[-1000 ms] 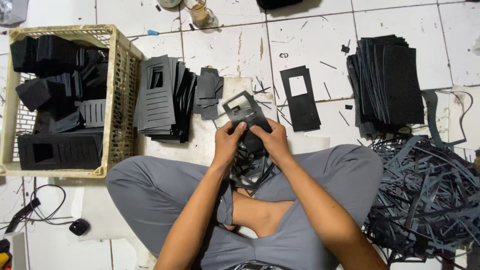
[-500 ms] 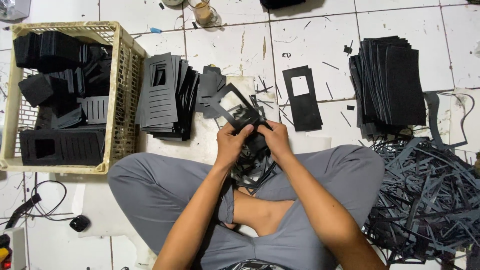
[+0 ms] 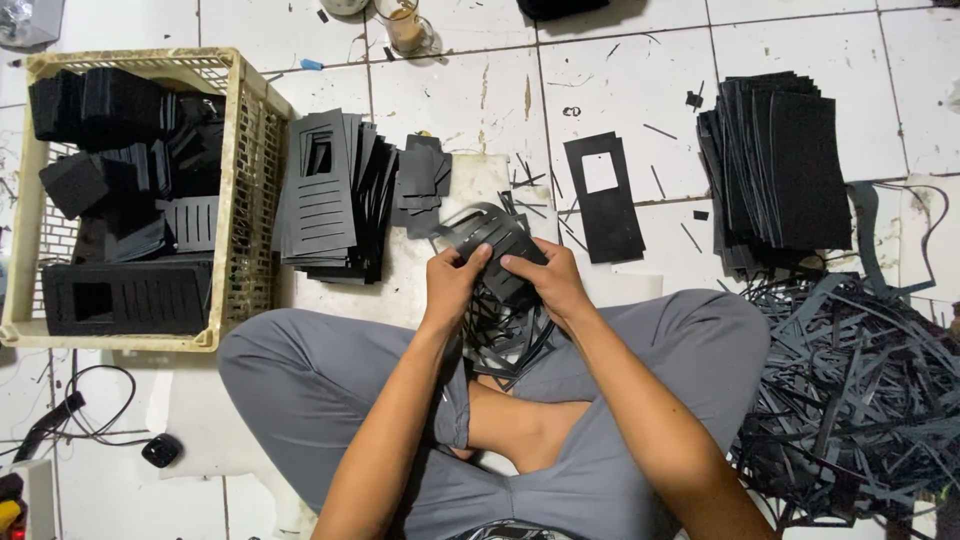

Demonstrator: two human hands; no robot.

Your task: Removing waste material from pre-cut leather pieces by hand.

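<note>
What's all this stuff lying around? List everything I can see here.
Slotted sheet: one, black, held in both hands above the lap.
Plastic crate: one, cream, left side of the floor, filled with black pieces.
Pile of slotted sheets: one pile, black, beside the crate.
Small cut pieces: a few, black, just right of that pile.
Sheet with a window: one, black, flat on the tiles ahead.
Stack of plain sheets: one stack, black, far right.
Heap of offcut strips: one heap, black, by the right knee.
Glass cup: one, clear with brownish contents, top edge.
Cable: one, black, lower left.
Trousers: grey, legs crossed.
Left hand: gripping the slotted sheet.
Right hand: gripping the slotted sheet.
</note>
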